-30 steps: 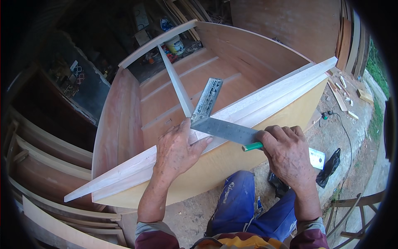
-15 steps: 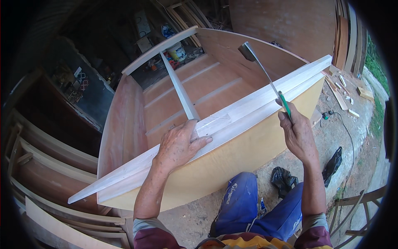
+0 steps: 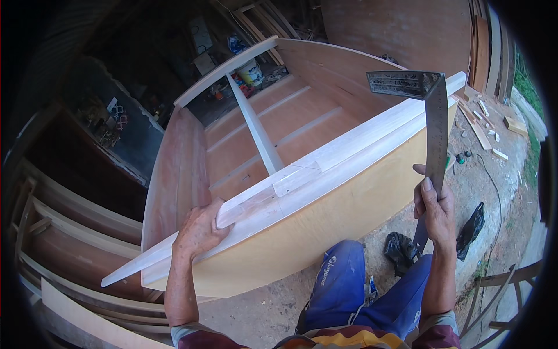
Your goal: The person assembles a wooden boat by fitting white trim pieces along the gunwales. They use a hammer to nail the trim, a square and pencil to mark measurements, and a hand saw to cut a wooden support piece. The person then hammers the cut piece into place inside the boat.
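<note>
My right hand (image 3: 436, 206) is closed round the long leg of a metal carpenter's square (image 3: 437, 128), raised over the right part of the rail. Its short leg points left. A bit of something green (image 3: 449, 161) shows behind the square at my fingers; its kind is hidden. On the left, my left hand (image 3: 197, 230) grips the pale wooden rail (image 3: 360, 139) along the near edge of a large plywood frame, thumb on the near side and other fingers mostly hidden. Beside this hand, the rail has a recessed stretch (image 3: 256, 203) and faint pencil lines.
Beyond the rail lies the boxy plywood frame (image 3: 177, 157), crossed by a pale bar (image 3: 253, 125). Curved timber pieces (image 3: 87, 227) stand at the left. Wood offcuts (image 3: 479, 134), a cable (image 3: 494, 192) and black plastic bags (image 3: 400, 253) lie on the ground at the right.
My left hand has slid left along the rail, uncovering the recessed stretch. My right hand has moved right and slightly down, turning the square so its flat face shows.
</note>
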`<control>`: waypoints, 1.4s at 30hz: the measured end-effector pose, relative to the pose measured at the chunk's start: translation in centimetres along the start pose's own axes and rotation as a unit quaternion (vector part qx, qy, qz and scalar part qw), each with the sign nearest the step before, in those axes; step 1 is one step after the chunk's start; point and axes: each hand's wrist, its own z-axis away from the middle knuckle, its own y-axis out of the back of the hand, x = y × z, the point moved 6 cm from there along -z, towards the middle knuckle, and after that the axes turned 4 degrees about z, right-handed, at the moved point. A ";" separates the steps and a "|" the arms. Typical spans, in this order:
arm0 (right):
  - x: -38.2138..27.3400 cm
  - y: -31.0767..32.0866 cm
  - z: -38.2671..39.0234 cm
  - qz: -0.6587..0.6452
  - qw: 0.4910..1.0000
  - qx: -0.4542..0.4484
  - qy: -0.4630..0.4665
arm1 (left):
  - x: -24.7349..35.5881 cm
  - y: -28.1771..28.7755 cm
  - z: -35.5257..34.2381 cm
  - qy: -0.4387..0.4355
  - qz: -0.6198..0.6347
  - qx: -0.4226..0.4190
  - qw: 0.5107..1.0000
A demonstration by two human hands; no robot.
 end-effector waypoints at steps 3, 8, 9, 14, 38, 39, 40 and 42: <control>-0.6 -0.7 0.0 -0.016 1.000 0.000 0.008 | -0.4 0.2 -0.6 -0.008 -0.042 0.046 0.998; -1.6 -1.6 1.0 -0.048 0.999 -0.005 0.012 | 0.8 0.0 -3.1 -0.035 -0.113 0.126 0.985; -1.6 -1.7 1.3 -0.058 0.998 -0.006 0.009 | 1.1 0.1 -3.5 -0.043 -0.122 0.137 0.982; -1.1 -1.1 2.3 -0.059 0.998 0.010 -0.025 | 2.8 -0.9 -5.9 -0.039 -0.108 0.076 0.990; 1.0 -1.3 4.1 -0.139 0.988 0.063 -0.025 | 2.7 -1.2 -5.4 -0.045 0.061 0.018 0.997; 1.1 -1.2 4.2 -0.158 0.985 0.070 -0.027 | 3.6 -0.9 -5.0 -0.049 0.050 0.045 0.997; 1.1 -1.1 4.3 -0.168 0.981 0.091 -0.032 | 4.2 -0.7 -4.7 -0.044 0.037 0.049 0.997; 1.0 -1.3 4.2 -0.187 0.972 0.134 -0.044 | 5.1 -0.4 -4.3 -0.034 0.012 0.056 0.998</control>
